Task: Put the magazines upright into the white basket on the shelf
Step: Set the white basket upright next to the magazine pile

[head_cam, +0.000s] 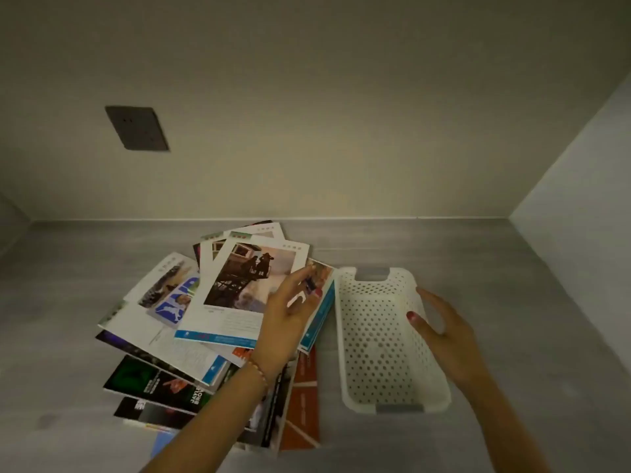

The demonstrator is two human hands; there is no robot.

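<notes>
A loose, fanned pile of magazines (218, 319) lies flat on the grey shelf, left of centre. The white perforated basket (379, 363) stands just right of the pile, its inside bare. My left hand (290, 312) hovers over the right edge of the top magazines, fingers spread and relaxed, fingertips near a cover. My right hand (444, 332) rests against the basket's right wall, thumb hooked over the rim and inside the basket.
The shelf floor (512, 302) is grey, with a beige back wall carrying a dark square plate (136, 128). A pale side wall (580, 216) closes the right end. Bare shelf shows right of the basket and left of the pile.
</notes>
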